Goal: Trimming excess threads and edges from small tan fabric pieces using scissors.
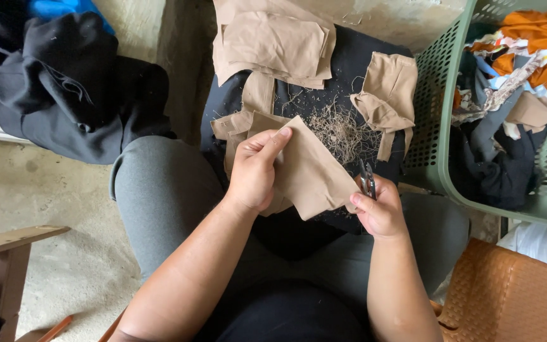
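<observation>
Tan cloth [311,174], a cut piece with a pointed corner, is held up between both hands over the person's lap. The left hand [254,171] is closed on its upper left edge, thumb on top and fingers curled behind the fabric. The right hand [380,209] pinches the lower right corner of the same piece and also grips small metal snips [367,179], whose blades stick up just above its fingers. Right beyond the hands lies a dark cloth [349,63] spread over the knees, and on it, just past the held piece, sits a heap of loose thread trimmings [340,130]. Farther beyond the left hand is a stack of tan pieces [273,41]; beyond the right hand lies another folded tan piece [384,95]. To the right of the right hand stands a green plastic basket [441,114] filled with mixed clothes in orange, black and patterned fabric. Well off to the left of the left hand, a black garment [64,88] lies bunched on the concrete floor [64,272].
</observation>
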